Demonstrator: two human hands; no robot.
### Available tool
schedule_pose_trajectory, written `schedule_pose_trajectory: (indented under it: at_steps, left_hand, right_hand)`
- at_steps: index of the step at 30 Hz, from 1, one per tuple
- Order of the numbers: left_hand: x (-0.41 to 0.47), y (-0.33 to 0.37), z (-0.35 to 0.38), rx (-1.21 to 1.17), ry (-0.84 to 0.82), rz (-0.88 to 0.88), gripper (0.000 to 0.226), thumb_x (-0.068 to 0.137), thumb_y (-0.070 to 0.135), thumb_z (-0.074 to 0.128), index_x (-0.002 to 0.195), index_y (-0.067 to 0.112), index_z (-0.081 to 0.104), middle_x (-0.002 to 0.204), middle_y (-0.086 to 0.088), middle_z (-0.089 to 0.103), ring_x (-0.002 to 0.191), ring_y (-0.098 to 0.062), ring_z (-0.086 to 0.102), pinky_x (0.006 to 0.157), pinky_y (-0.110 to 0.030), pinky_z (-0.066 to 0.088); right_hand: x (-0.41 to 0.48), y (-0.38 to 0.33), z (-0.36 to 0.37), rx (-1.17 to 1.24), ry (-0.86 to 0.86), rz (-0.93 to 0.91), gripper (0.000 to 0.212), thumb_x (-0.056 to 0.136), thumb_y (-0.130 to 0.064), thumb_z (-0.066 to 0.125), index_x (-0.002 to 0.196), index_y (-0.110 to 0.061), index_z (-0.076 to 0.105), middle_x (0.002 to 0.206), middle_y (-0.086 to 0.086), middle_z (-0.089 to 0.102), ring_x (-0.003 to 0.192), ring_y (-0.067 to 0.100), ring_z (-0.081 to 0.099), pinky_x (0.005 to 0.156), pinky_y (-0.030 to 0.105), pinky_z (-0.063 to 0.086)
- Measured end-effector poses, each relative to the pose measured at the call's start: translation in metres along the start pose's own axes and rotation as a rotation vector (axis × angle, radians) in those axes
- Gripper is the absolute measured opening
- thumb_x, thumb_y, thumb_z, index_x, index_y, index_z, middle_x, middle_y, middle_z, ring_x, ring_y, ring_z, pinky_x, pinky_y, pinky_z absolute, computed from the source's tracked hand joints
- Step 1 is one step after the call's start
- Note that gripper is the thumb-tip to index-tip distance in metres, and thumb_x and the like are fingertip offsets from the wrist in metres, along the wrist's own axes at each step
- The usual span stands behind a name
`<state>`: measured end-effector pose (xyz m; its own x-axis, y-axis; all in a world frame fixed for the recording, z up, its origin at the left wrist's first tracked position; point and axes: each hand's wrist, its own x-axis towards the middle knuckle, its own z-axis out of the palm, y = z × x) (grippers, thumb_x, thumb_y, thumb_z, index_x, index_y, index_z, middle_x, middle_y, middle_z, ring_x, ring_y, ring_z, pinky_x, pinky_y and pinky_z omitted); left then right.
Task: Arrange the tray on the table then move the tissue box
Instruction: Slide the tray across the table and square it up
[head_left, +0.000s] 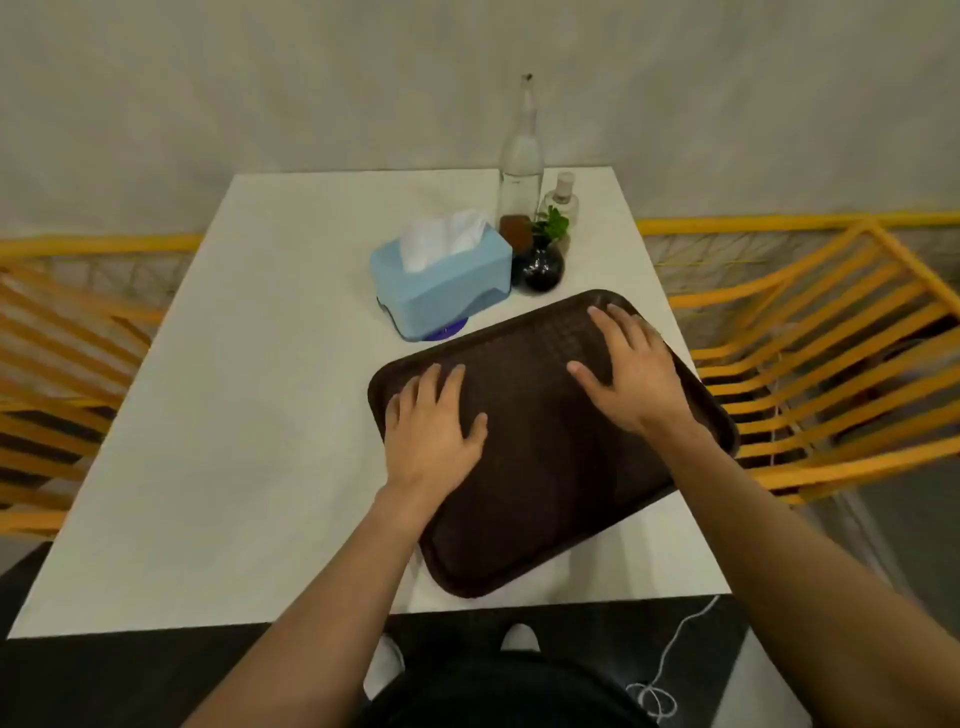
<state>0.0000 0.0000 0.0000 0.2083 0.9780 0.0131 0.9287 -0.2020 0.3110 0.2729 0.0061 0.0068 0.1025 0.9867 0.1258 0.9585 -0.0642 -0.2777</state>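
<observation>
Tray: dark brown rectangular plastic tray (545, 467) lies skewed at the right near part of the white counter (249, 415); probably light, stiff, slick.
Hands: left hand (434, 431) and right hand (631, 371) rest flat on it, fingers spread, gripping nothing.
Hold: rims likely best.
Tissue box: light blue tissue box (441, 275) just beyond.
Obstacles: black round vase (543, 265), tall clear glass bottle (519, 166) near the far corner.

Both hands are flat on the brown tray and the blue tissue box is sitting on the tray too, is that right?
Not quite. In the head view the left hand and right hand do lie flat on the brown tray, but the blue tissue box sits on the white table, just beyond the tray's far edge, not on it.
</observation>
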Motion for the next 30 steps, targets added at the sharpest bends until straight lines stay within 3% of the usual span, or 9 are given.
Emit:
schedule_pose_trajectory:
  at_steps: [3,5,9,12,14,16,19,24,30]
  left_hand:
    - [-0.011,-0.002,0.014,0.114,-0.1,-0.087,0.077,0.091,0.069,0.033,0.158,0.032,0.024,0.166,-0.008,0.025,0.153,-0.035,0.019,0.122,-0.058,0.007]
    - [-0.018,-0.007,0.024,0.136,-0.14,-0.132,0.078,0.091,0.072,0.025,0.16,0.034,0.021,0.168,-0.008,0.019,0.155,-0.035,0.012,0.122,-0.059,0.001]
    - [-0.027,-0.013,0.034,0.172,-0.143,-0.131,0.079,0.092,0.074,0.015,0.16,0.036,0.022,0.168,-0.008,0.02,0.155,-0.033,0.013,0.124,-0.053,-0.001]
    - [-0.029,-0.02,0.033,0.165,-0.119,-0.125,0.071,0.096,0.068,0.022,0.158,0.034,0.029,0.166,-0.007,0.027,0.154,-0.032,0.019,0.123,-0.05,-0.001]
    - [-0.03,-0.028,0.028,0.127,-0.079,-0.128,0.059,0.1,0.053,0.035,0.154,0.03,0.04,0.163,-0.009,0.033,0.152,-0.032,0.025,0.124,-0.05,0.004]
    - [-0.033,-0.04,0.023,0.04,0.023,-0.122,0.048,0.1,0.029,0.049,0.146,0.019,0.053,0.158,-0.016,0.039,0.148,-0.036,0.032,0.124,-0.054,0.018]
    - [-0.042,-0.06,0.013,-0.069,0.171,-0.225,0.051,0.093,0.002,0.053,0.143,0.006,0.053,0.155,-0.023,0.037,0.143,-0.042,0.033,0.116,-0.054,0.036]
    - [-0.047,-0.088,-0.001,-0.042,0.174,-0.493,0.058,0.09,-0.001,0.047,0.148,0.002,0.043,0.133,-0.027,0.052,0.115,-0.048,0.047,0.095,-0.058,0.041]
    - [-0.038,-0.136,-0.012,-0.102,0.176,-0.481,0.064,0.088,-0.005,0.044,0.152,0.005,0.041,0.13,-0.028,0.051,0.111,-0.048,0.048,0.099,-0.054,0.042]
  right_hand:
    - [0.004,0.021,0.002,-0.093,-0.043,0.111,0.073,0.098,-0.057,0.046,0.159,-0.032,0.016,0.167,0.005,0.02,0.152,0.043,0.014,0.12,0.063,0.018]
    - [0.009,0.037,0.003,-0.145,-0.09,0.202,0.069,0.1,-0.049,0.047,0.159,-0.03,0.018,0.168,0.006,0.015,0.151,0.046,0.012,0.118,0.066,0.018]
    - [0.021,0.058,0.002,-0.117,-0.186,0.276,0.06,0.104,-0.031,0.045,0.158,-0.018,0.025,0.163,0.012,0.025,0.142,0.045,0.032,0.109,0.061,0.037]
    - [0.021,0.061,0.007,-0.097,-0.157,0.266,0.055,0.103,-0.02,0.045,0.155,-0.009,0.031,0.147,0.019,0.041,0.131,0.043,0.044,0.1,0.054,0.045]
    - [0.017,0.059,0.01,-0.09,-0.112,0.248,0.049,0.105,-0.023,0.043,0.151,-0.007,0.036,0.138,0.02,0.049,0.119,0.041,0.055,0.087,0.05,0.051]
    - [0.012,0.058,0.015,-0.091,-0.079,0.225,0.044,0.107,-0.029,0.039,0.145,-0.008,0.041,0.129,0.018,0.058,0.107,0.04,0.063,0.079,0.047,0.052]
    - [0.007,0.055,0.026,-0.084,-0.056,0.207,0.037,0.108,-0.032,0.037,0.136,-0.01,0.045,0.113,0.016,0.069,0.096,0.04,0.067,0.072,0.043,0.046]
    - [0.005,0.031,0.038,-0.038,-0.038,0.222,0.038,0.107,-0.035,0.038,0.14,-0.017,0.041,0.106,0.015,0.072,0.09,0.039,0.068,0.068,0.04,0.039]
    - [0.005,-0.005,0.048,-0.054,-0.087,0.232,0.039,0.103,-0.035,0.04,0.139,-0.02,0.037,0.102,0.018,0.07,0.085,0.04,0.065,0.068,0.042,0.04]
